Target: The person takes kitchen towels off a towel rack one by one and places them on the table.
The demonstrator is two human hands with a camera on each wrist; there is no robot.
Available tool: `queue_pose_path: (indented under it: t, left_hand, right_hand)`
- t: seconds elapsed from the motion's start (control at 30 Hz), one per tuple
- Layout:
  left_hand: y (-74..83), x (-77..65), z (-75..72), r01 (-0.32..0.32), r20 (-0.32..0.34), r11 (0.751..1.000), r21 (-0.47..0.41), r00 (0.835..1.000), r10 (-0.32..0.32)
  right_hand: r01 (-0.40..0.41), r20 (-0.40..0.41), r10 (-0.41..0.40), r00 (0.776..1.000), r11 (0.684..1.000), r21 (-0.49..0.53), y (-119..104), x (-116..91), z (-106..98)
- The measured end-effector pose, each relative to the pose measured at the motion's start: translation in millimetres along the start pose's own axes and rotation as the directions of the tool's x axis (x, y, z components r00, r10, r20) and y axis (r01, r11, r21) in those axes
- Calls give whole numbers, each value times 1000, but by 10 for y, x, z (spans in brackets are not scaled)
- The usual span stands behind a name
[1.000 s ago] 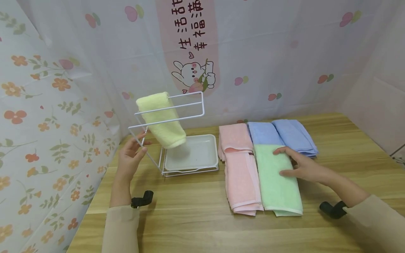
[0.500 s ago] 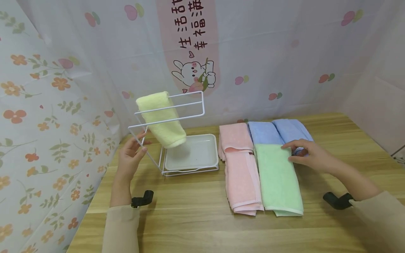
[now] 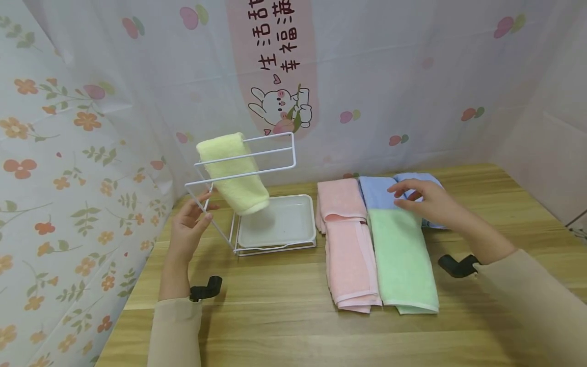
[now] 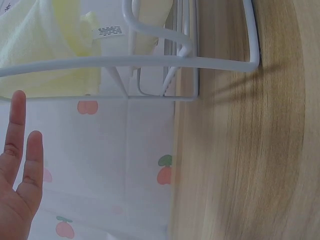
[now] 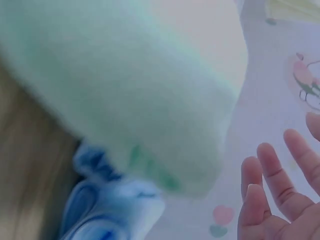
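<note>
A pale yellow towel (image 3: 236, 188) hangs over the top bars of a white wire rack (image 3: 257, 177). My left hand (image 3: 187, 229) is at the rack's left side. Its thumb and fingers touch the uprights; in the left wrist view the visible fingers (image 4: 33, 162) are straight. My right hand (image 3: 433, 201) hovers above the blue towels (image 3: 377, 196) and the far end of the folded green towel (image 3: 403, 260), holding nothing. Seen from the right wrist, its fingers (image 5: 274, 162) are spread and apart from the blurred green towel (image 5: 140, 80).
Within the rack's base lies a shallow white tray (image 3: 277, 221). Two folded pink towels (image 3: 353, 262) lie between it and the green towel. Behind the wooden table (image 3: 257, 306) hangs a patterned curtain (image 3: 390, 66); a floral one (image 3: 69, 193) stands at the left.
My right hand has left the green towel, shifting first right, then up and back left over the blue towels. The left hand, the rack and the towels have stayed put.
</note>
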State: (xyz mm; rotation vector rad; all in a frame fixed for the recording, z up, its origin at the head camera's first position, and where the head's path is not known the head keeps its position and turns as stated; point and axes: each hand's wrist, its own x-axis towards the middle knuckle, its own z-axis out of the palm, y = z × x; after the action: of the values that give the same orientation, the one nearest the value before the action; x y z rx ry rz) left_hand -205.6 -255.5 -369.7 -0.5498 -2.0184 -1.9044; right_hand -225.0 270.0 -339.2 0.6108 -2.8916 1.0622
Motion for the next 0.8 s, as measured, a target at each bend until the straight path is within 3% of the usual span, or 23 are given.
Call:
queue_pose_path:
  t: [0.37, 0.8]
  left_hand:
    - [10, 16, 1, 10, -6, 1000, 10, 1000, -10]
    - [1, -5, -12, 3, 3, 1000, 14, 1000, -3]
  right_hand:
    - [1, 4, -2, 1000, 987, 162, -424, 467, 60]
    - [58, -67, -32, 997, 901, 430, -1185, 1071, 68]
